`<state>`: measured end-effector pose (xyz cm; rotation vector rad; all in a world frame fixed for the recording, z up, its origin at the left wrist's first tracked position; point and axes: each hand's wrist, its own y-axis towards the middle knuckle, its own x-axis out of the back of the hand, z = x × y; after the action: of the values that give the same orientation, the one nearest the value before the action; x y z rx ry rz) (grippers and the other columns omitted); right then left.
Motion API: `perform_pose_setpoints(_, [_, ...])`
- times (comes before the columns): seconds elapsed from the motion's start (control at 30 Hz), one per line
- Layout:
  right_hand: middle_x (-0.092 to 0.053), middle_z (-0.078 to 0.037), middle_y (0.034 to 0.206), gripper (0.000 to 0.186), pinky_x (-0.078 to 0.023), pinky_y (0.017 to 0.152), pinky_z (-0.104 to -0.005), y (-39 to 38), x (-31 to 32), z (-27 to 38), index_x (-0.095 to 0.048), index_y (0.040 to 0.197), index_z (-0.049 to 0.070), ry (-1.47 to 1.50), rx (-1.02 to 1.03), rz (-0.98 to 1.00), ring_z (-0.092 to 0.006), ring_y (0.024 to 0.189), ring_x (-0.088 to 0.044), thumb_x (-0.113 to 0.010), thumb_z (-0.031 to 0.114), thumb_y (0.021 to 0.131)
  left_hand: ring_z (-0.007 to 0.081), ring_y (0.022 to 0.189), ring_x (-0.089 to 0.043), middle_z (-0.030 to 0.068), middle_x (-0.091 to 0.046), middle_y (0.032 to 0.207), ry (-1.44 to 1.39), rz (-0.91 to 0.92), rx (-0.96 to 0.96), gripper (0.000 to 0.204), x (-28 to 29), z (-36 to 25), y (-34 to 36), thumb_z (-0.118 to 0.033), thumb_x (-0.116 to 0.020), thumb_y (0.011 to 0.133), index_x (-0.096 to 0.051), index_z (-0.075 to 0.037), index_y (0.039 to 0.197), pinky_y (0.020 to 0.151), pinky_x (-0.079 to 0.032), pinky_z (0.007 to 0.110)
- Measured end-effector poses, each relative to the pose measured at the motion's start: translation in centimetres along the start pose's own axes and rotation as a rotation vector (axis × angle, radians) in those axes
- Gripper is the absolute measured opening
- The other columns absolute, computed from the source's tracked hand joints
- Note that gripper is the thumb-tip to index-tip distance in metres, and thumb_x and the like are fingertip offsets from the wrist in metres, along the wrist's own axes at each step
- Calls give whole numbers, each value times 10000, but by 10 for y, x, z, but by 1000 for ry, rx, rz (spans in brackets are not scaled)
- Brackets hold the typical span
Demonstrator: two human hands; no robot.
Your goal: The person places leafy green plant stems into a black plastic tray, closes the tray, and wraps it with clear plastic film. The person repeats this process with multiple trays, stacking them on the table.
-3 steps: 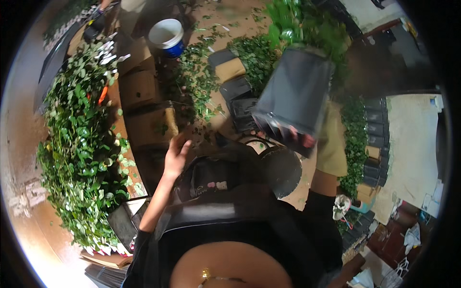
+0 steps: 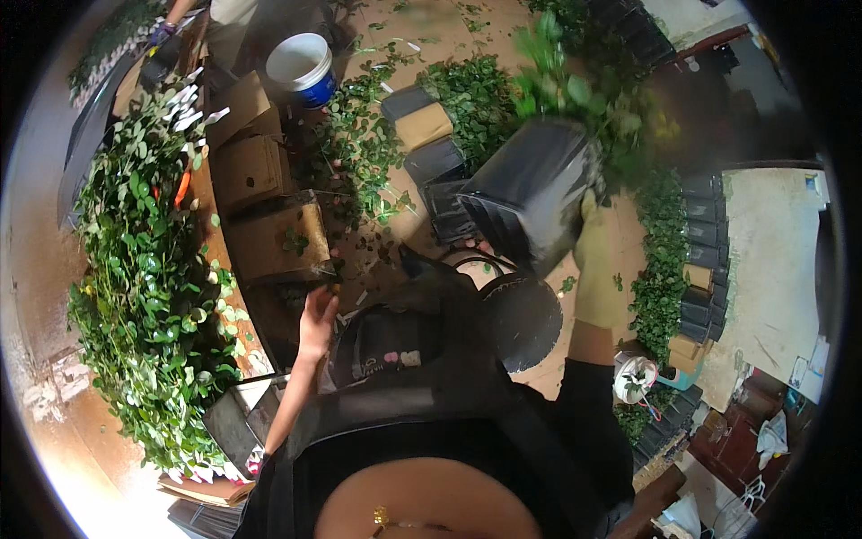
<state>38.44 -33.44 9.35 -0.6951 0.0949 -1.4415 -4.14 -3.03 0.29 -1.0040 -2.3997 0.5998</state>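
My right hand [image 2: 589, 220], in a pale yellow glove, grips the side of a wrapped flower bunch [image 2: 530, 180]. Black sheeting surrounds the bunch, and its green leaves [image 2: 575, 94] stick out at the far end, smeared by motion. Part of that hand's fingers is hidden behind the wrapping. At the left, my bare left hand [image 2: 318, 319] is beside the near corner of a cardboard box [image 2: 274, 238]; its fingers look apart, with nothing seen in them. Whether it touches the box, I cannot tell.
A long heap of leafy stems [image 2: 144, 287] covers the left bench. A white and blue bucket [image 2: 301, 67] stands beyond the boxes. Other wrapped bunches [image 2: 429, 126] lie ahead, with more along the right [image 2: 705, 242]. A round black stool seat [image 2: 521, 322] is near me. Another person's hand [image 2: 163, 34] shows far left.
The wrapped bunch has tilted and shifted slightly left and nearer, still in my right hand. My left hand has drawn back a little toward me.
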Motion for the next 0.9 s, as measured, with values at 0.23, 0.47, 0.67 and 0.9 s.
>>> perform_pose_setpoints(0.23, [-548, -266, 1444, 794, -453, 1079, -419, 112, -20, -176, -448, 1478, -68, -256, 48, -262, -386, 1291, -560, -493, 586, 1029, 175, 946, -704, 108, -712, 1071, 193, 123, -55, 429, 24, 169, -21, -182, -721, 978, -538, -55, 1345, 820, -559, 342])
perform_pose_setpoints(0.47, [-553, -290, 1409, 789, -518, 985, -458, 169, -108, -209, -365, 1516, -56, -146, -171, -381, -422, 1195, -607, -473, 566, 1042, 177, 992, -699, 97, -701, 1110, 325, 145, 171, 478, 24, 189, -53, -264, -719, 986, -514, -72, 1372, 843, -552, 337])
perform_pose_setpoints(0.67, [-555, -235, 1401, 667, -571, 756, -429, 217, -189, -209, -235, 1599, 44, -93, -404, -213, -343, 945, -685, -505, 343, 1068, 144, 983, -678, 84, -707, 1066, 132, -2, 316, 456, 9, 228, -123, -279, -725, 985, -540, -57, 1338, 853, -537, 313])
perform_pose_setpoints(0.9, [-420, -192, 1581, 610, -365, 1173, -352, 283, -291, -331, -411, 1552, 122, -1157, 144, 632, -286, 1424, -451, -516, 28, 958, 125, 971, -671, 82, -716, 1033, 99, -2, 533, 451, -4, 196, -113, -237, -718, 990, -542, -66, 1369, 849, -532, 290])
